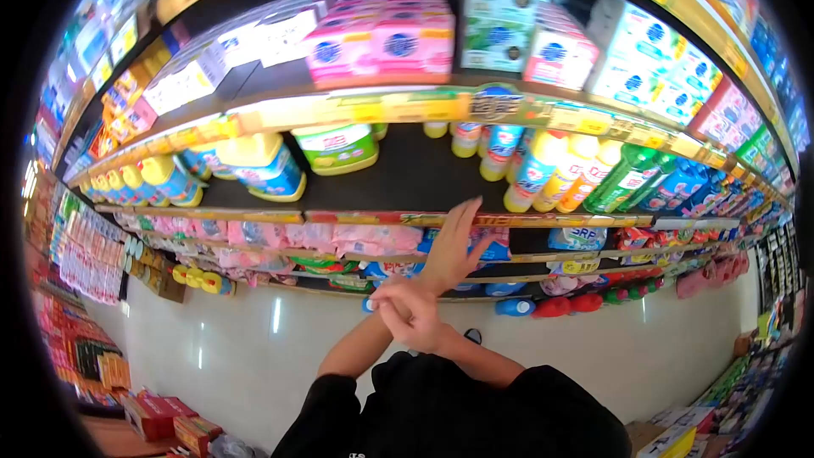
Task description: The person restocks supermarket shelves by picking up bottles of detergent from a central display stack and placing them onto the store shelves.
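My left hand point(454, 250) is stretched forward with its fingers straight and the thumb apart. Nothing is in it, and its fingertips overlap the front edge of the middle shelf. My right hand point(407, 314) crosses over my left forearm, its fingers curled closed at the left wrist. Beyond my left hand, yellow and blue bottles point(534, 174) stand upright on the shelf. A green and white tub point(337, 149) is farther left on the same shelf, beside a large yellow jug with a blue label point(264, 165).
Pink boxes point(381, 42) are stacked on the upper shelf. Green bottles point(623, 178) stand right of the yellow ones. Pink packets point(339, 239) fill a lower shelf. Red cartons point(159, 416) sit low at the left, near the pale tiled floor point(246, 335).
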The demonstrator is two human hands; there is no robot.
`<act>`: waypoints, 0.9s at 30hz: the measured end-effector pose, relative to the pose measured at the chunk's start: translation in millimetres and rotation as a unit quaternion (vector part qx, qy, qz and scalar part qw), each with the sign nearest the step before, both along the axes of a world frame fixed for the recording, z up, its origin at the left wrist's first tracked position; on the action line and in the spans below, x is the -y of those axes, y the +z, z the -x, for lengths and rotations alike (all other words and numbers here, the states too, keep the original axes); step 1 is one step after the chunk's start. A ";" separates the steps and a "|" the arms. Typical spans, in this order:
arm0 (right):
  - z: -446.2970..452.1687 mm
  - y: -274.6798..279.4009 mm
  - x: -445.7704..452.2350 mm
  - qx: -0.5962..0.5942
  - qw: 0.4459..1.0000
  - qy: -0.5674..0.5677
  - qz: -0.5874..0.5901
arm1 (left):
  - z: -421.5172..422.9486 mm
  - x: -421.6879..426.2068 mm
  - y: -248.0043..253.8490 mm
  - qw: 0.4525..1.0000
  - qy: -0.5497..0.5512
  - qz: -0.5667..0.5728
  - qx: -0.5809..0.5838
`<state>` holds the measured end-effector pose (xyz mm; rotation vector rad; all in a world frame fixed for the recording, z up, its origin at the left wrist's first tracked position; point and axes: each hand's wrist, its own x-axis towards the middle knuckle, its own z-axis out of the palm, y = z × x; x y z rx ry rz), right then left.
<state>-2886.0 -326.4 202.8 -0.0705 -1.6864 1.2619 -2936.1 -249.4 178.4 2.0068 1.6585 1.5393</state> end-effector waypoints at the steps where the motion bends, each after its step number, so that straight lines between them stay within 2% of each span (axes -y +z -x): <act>1: 12.2 -7.6 13.1 0.007 0.999 0.046 0.004 | 11.4 29.8 -23.4 1.000 0.021 -0.003 0.012; 2: 21.4 -6.9 22.2 0.044 0.995 0.087 -0.006 | 21.8 62.4 -47.1 0.999 0.048 -0.007 0.024; 4: 44.3 -14.4 43.1 0.102 0.989 0.094 -0.049 | 37.8 138.9 -78.6 0.982 0.143 0.114 0.047; 5: 57.4 -25.8 53.7 0.127 0.984 0.109 -0.059 | 40.1 178.0 -132.7 0.969 0.132 0.086 0.192; 7: 79.6 -44.0 73.8 0.173 0.969 0.169 -0.052 | 53.7 242.0 -163.5 0.947 0.166 0.079 0.262; 8: 89.9 -49.2 81.4 0.195 0.956 0.216 -0.036 | 59.9 275.5 -148.6 0.950 0.210 0.121 0.197; 11: 126.9 -73.4 100.0 0.270 0.906 0.324 -0.037 | 63.2 352.8 -174.3 0.893 0.320 0.250 0.191; 13: 154.4 -77.9 115.9 0.328 0.868 0.368 -0.057 | 69.3 382.7 -166.0 0.876 0.354 0.257 0.205; 19: 256.3 -126.9 182.2 0.313 0.786 0.490 -0.213 | 111.8 435.0 -159.6 0.816 0.456 0.246 0.256; 22: 312.9 -142.8 224.6 0.280 0.750 0.534 -0.272 | 164.5 467.7 -166.4 0.816 0.466 0.232 0.251; 25: 374.4 -155.9 269.1 0.293 0.718 0.573 -0.266 | 237.2 505.9 -181.4 0.797 0.513 0.239 0.210; 27: 419.3 -166.0 296.9 0.253 0.712 0.586 -0.294 | 290.4 536.4 -187.5 0.773 0.511 0.303 0.221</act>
